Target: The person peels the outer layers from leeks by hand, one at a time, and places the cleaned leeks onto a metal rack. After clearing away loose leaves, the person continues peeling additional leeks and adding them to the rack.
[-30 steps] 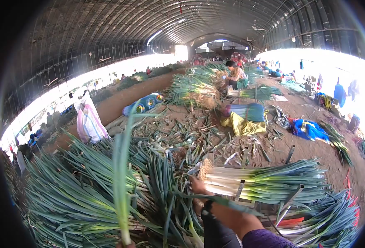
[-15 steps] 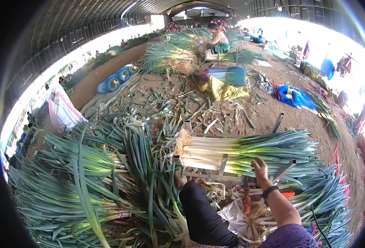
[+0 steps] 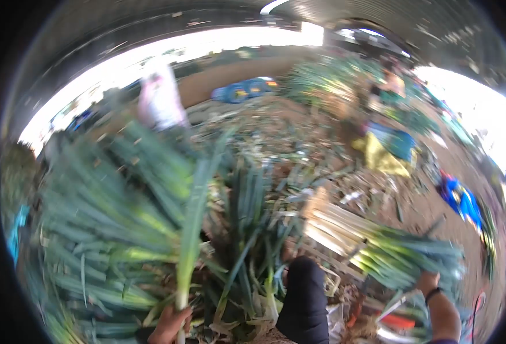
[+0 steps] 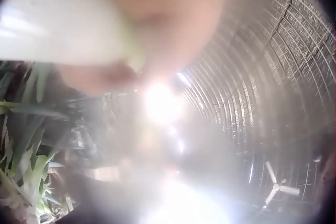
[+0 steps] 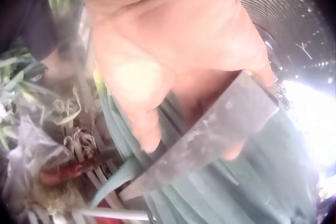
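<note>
My left hand (image 3: 170,325) grips a single leek (image 3: 190,246) by its pale stem, with the green leaves pointing up. Large and blurred in the left wrist view, the white stem (image 4: 63,22) lies against the fingers of that hand (image 4: 157,24). My right hand (image 3: 428,282) rests on the green leaves of a leek bundle (image 3: 402,252) lying in a metal rack. The right wrist view shows this hand (image 5: 173,50) with thumb and fingers spread over the leaves (image 5: 210,198), a flat metal upright (image 5: 210,129) crossing in front of the fingers.
A large leek pile (image 3: 109,218) lies at left, beside my dark-clothed knee (image 3: 303,298). More leeks and a red-handled tool (image 5: 68,171) are below the rack. Beyond are a yellow cloth (image 3: 382,155), a white sack (image 3: 161,100) and another person (image 3: 392,83).
The head view has swung left and is blurred. My right hand has moved further along the bundle onto its leaves. My left hand has come into view at the stem of the raised leek.
</note>
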{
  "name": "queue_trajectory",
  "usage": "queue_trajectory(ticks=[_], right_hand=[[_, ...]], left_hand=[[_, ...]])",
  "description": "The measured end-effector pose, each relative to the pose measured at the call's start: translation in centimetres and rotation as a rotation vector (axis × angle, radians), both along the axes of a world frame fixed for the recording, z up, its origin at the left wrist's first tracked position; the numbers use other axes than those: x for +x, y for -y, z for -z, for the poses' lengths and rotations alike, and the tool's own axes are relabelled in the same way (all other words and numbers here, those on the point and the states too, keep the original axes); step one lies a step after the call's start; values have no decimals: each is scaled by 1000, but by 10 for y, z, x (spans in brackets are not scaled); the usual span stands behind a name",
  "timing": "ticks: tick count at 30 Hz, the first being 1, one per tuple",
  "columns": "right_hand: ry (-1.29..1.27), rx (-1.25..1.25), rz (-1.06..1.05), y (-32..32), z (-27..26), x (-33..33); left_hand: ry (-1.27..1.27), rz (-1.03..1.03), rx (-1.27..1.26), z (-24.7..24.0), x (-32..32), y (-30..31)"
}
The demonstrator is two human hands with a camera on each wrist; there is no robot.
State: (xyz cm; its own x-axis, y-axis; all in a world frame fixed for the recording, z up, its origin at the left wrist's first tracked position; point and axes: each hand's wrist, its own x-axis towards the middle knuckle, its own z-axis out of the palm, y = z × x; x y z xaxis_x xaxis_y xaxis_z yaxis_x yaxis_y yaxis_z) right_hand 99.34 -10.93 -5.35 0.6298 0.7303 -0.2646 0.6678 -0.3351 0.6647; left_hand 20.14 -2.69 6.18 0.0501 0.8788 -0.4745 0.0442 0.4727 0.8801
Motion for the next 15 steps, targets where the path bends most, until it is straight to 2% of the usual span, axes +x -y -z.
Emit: queue_trajectory(ticks=[1, 2, 3, 4, 6, 10, 15], right_hand=[[14, -73, 11, -1, 15, 19], [-34, -108, 117, -10, 9, 19], [-74, -302, 185, -22, -11, 6], [-27, -305, 60, -19, -15, 1], [25, -497, 31, -13, -10, 9], [-21, -584, 39, 0, 1, 2], [-106, -576, 83, 14, 15, 4]], left_hand=[[-6, 13, -29, -2, 2, 1], [-8, 39, -53, -5, 4, 1], [-3, 54, -63, -4, 4, 1], [3, 76, -70, -4, 3, 2], [10, 49, -70, -1, 1, 8], [80, 70, -78, 7, -5, 12], [-2, 37, -101, 0, -1, 9]])
